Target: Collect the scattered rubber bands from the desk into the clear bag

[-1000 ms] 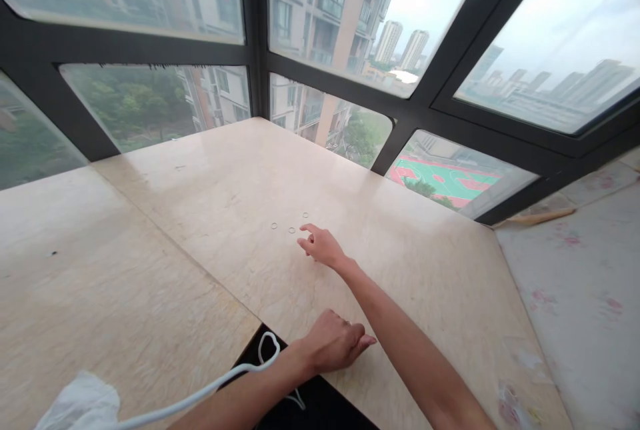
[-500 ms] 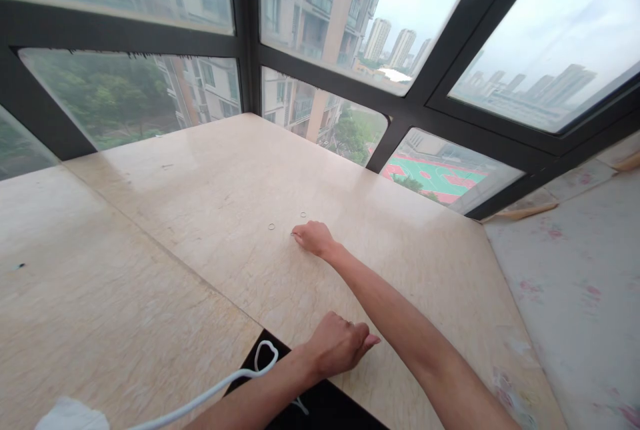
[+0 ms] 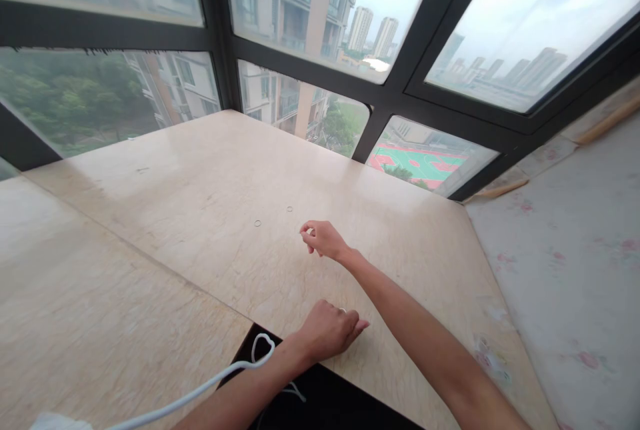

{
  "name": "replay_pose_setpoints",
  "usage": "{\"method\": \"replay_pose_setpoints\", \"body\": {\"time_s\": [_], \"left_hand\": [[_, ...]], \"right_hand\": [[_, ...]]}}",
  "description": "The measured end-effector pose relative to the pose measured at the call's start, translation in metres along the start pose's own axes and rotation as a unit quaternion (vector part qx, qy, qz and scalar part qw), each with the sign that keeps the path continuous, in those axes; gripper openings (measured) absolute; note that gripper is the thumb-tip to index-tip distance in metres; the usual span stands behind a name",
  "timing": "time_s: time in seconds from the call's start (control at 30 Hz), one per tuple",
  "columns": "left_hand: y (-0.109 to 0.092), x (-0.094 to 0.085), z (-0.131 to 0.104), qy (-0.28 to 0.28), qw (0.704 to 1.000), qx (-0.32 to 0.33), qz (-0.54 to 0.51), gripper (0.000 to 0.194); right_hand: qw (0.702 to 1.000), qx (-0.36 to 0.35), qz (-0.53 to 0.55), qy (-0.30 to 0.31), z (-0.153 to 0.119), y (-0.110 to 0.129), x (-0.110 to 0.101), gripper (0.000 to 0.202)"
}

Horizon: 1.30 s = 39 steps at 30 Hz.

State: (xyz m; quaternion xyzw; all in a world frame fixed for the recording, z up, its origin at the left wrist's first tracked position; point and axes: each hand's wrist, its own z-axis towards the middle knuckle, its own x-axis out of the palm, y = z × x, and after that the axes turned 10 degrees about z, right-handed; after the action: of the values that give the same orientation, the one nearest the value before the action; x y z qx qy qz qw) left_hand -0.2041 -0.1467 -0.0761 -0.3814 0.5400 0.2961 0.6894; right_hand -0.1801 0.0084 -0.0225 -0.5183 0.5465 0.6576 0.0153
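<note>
Two small thin rings lie on the pale marble-patterned surface: one ring on the left and another ring a little farther back. To their right, my right hand hovers with thumb and fingertips pinched together; whatever might be between them is too small to make out. Nearer to me, my left hand rests low over the surface with its fingers curled closed, and their contents are hidden. A small whitish band shows by its fingers.
A white cable loops over a black item at the bottom edge. Dark window frames border the pale surface at the back. A floral-patterned wall stands on the right.
My right hand has moved right, away from the two rings, and a small thing seen at its fingertips no longer shows clearly. The camera view has shifted slightly.
</note>
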Motion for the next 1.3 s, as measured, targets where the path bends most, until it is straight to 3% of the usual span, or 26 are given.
{"method": "replay_pose_setpoints", "body": {"time_s": [0.13,0.23,0.33,0.63,0.87,1.03,1.2,1.3], "left_hand": [[0.0,0.001,0.001,0.006,1.0,-0.004,0.004,0.05],[0.002,0.002,0.001,0.018,1.0,-0.004,0.016,0.048],[0.002,0.002,0.001,0.021,1.0,-0.003,0.021,0.05],[0.001,0.002,0.01,0.056,0.998,-0.018,-0.005,0.038],[0.008,0.004,0.009,0.076,0.997,-0.02,-0.028,0.023],[0.008,-0.001,0.011,0.09,0.994,-0.058,-0.018,0.024],[-0.001,-0.004,0.017,0.112,0.984,-0.138,0.014,0.024],[-0.004,-0.003,0.018,0.123,0.982,-0.141,0.011,0.02]], "right_hand": [[0.991,0.016,0.127,-0.037,-0.048,-0.013,-0.018,0.028],[0.951,0.051,0.295,-0.081,-0.092,-0.027,-0.035,0.032],[0.915,0.089,0.372,-0.127,-0.14,-0.046,-0.049,0.037],[0.819,0.176,0.421,-0.348,-0.28,-0.108,-0.058,0.039],[0.763,0.233,0.36,-0.483,-0.378,-0.133,-0.067,0.042],[0.766,0.291,0.26,-0.51,-0.409,-0.143,-0.071,0.043],[0.819,0.324,0.181,-0.438,-0.414,-0.155,-0.063,0.041],[0.831,0.323,0.169,-0.42,-0.415,-0.159,-0.059,0.042]]}}
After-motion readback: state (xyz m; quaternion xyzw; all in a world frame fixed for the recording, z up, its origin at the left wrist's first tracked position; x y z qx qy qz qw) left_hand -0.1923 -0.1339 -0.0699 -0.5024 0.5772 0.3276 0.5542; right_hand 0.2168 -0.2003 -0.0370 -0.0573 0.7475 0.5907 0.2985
